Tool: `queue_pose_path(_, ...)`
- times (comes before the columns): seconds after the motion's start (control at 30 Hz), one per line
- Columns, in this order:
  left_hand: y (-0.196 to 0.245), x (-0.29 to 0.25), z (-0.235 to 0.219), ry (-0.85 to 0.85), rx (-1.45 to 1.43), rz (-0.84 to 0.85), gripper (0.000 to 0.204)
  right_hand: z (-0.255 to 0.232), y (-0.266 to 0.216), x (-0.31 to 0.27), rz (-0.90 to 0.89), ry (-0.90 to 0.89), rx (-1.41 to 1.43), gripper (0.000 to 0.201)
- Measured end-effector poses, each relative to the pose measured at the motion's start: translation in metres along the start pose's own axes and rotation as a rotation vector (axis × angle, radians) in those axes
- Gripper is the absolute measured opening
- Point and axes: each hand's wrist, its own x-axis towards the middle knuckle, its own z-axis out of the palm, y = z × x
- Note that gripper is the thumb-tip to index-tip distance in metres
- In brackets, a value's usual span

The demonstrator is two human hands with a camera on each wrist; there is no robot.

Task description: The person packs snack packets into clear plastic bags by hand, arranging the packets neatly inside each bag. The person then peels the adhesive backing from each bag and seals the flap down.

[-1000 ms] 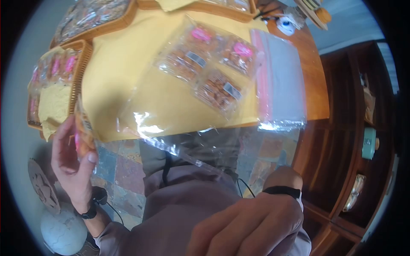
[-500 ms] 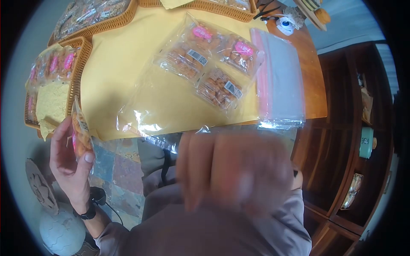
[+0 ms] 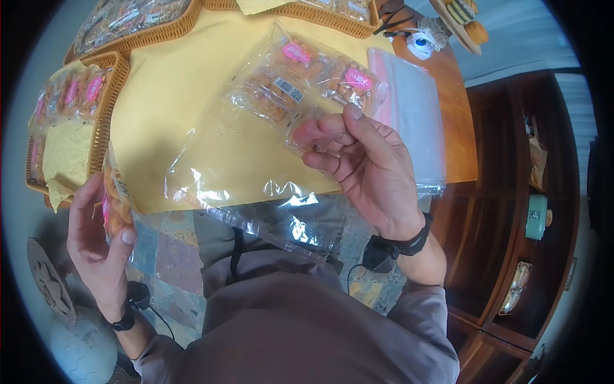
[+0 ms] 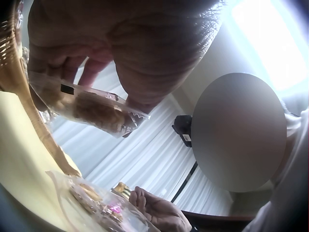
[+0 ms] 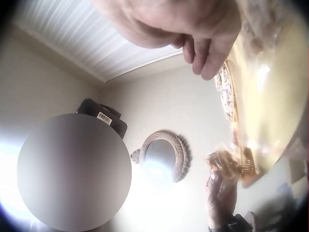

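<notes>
My left hand (image 3: 102,262) grips a small clear packet of golden-brown snacks (image 3: 118,201), held on edge between thumb and fingers beside the table's left front. The left wrist view shows this packet (image 4: 91,107) under the fingers. On the table lies a large clear plastic bag (image 3: 224,150) with several snack packets (image 3: 297,54) inside, some with pink labels. Its near end hangs past the table's front edge. Above the bag my right hand (image 3: 377,173) is palm up with loosely bent fingers and nothing in it, partly hiding the nearest packet.
A wicker basket (image 3: 99,137) with pink-labelled packets stands at the left, with more baskets (image 3: 153,41) along the back. Right of the large bag lies a stack of flat clear bags (image 3: 416,121). A white tape-like item (image 3: 420,46) sits behind it. Dark wooden shelves (image 3: 492,211) stand at the right.
My right hand has come up from low in front of my body to over the large bag and turned palm up. The left hand still holds its packet in nearly the same spot.
</notes>
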Motion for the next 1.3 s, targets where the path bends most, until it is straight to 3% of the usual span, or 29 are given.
queue_pose_path(0.37,-0.001,0.0,-0.001,-0.006,0.018,0.006,0.079,-0.002,0.0,0.0,0.033,-0.029,0.072,0.053)
queue_pose_path(1.07,-0.001,0.001,-0.005,-0.022,0.067,0.01,0.08,-0.013,-0.003,-0.006,0.034,-0.073,0.239,0.052)
queue_pose_path(1.3,0.009,0.009,0.003,-0.107,0.086,0.035,0.082,-0.029,-0.022,-0.049,-0.103,-0.038,0.451,0.056)
